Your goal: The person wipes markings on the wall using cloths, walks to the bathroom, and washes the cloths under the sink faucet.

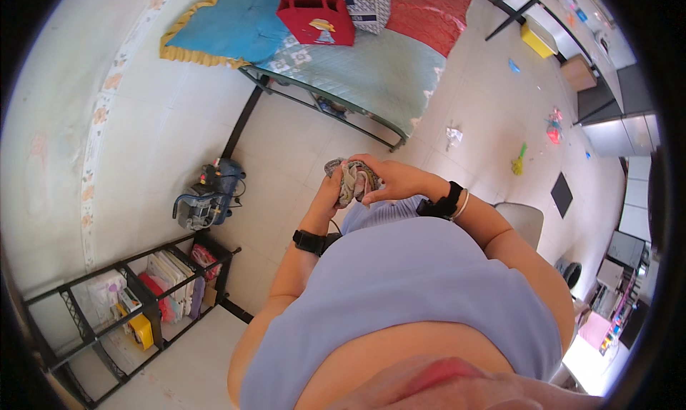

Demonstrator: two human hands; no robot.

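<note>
A crumpled bundle of patterned grey and beige cloth [351, 180] is held in front of my body at the middle of the view. My left hand [330, 189] grips its left side, with the thumb on top. Around its upper right side curls my right hand [388, 175], fingers over the top and thumb at the lower edge. Both wrists wear black straps with small devices, and a light bangle is on the right wrist.
Ahead stands a metal-framed bed [370, 67] with a red bag [316, 16] on it. A blue-grey machine [206, 195] and a black shelf rack [155, 297] stand left. Right are a chair [520, 222], a yellow bin [538, 37], and scattered floor items, including a green and yellow object [519, 161].
</note>
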